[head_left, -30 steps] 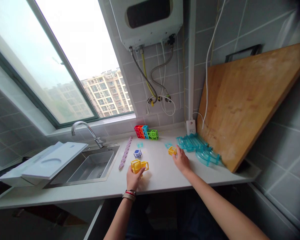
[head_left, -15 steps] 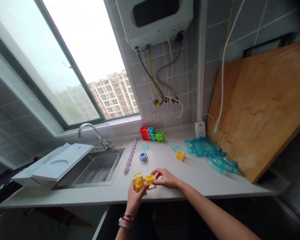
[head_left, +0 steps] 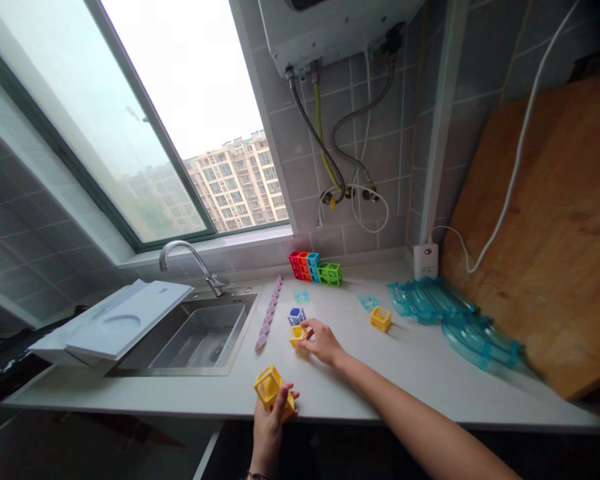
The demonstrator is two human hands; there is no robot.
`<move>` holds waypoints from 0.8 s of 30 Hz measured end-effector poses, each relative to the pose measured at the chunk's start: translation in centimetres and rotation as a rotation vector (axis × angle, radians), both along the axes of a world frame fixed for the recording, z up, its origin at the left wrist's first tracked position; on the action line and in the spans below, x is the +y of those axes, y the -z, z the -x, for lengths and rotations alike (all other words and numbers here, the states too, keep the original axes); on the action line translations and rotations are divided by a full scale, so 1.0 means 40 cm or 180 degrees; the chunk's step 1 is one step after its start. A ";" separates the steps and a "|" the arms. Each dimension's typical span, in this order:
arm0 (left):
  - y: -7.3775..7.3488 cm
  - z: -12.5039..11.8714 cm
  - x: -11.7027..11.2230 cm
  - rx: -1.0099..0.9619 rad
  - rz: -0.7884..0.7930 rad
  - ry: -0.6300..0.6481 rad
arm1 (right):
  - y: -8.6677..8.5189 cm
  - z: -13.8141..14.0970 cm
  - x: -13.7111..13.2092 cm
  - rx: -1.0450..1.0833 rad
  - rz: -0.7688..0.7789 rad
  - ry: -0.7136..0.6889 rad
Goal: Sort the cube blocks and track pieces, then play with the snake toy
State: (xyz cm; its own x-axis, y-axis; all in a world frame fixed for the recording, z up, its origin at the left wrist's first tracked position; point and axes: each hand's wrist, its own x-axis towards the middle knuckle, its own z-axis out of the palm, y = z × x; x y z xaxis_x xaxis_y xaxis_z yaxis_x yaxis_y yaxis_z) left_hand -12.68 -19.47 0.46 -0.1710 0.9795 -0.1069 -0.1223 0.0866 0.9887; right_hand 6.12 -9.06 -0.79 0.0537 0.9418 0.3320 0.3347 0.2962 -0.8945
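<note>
My left hand [head_left: 271,421] is closed around a yellow open-frame cube [head_left: 271,389] at the front edge of the white counter [head_left: 410,373]. My right hand [head_left: 321,341] reaches forward and pinches a second yellow cube [head_left: 297,335], which rests on the counter just in front of a small blue cube [head_left: 296,315]. A third yellow cube [head_left: 381,319] sits apart to the right. A row of red, orange, blue and green cubes [head_left: 315,267] stands against the back wall.
A steel sink [head_left: 195,337] with a tap [head_left: 190,263] lies to the left, with white boards [head_left: 115,323] over its far side. A purple strip [head_left: 269,313], clear teal track pieces [head_left: 450,317] and a leaning wooden board [head_left: 545,247] are also there.
The two yellow cubes, held together before, are now apart. My right hand carried one forward onto the counter by the blue cube; my left hand drew the other back to the counter's edge.
</note>
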 end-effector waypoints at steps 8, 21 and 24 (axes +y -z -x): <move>-0.045 -0.012 -0.021 0.0605 -0.0094 0.0462 | -0.086 -0.012 -0.112 0.0303 -0.0123 -0.0087; -0.058 -0.134 -0.152 0.0428 -0.0716 0.2838 | -0.146 -0.236 -0.477 0.0929 0.0326 -0.0673; -0.039 -0.112 -0.170 0.0137 -0.0462 0.2624 | -0.099 -0.317 -0.477 0.0622 0.0344 0.0454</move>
State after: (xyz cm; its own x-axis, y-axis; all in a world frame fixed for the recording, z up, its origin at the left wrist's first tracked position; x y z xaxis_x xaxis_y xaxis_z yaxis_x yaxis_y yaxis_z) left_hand -8.19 -26.26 2.02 0.6048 0.7961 0.0200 -0.0374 0.0033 0.9993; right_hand 18.81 -28.14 3.19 0.2417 0.9495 0.2001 0.1840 0.1577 -0.9702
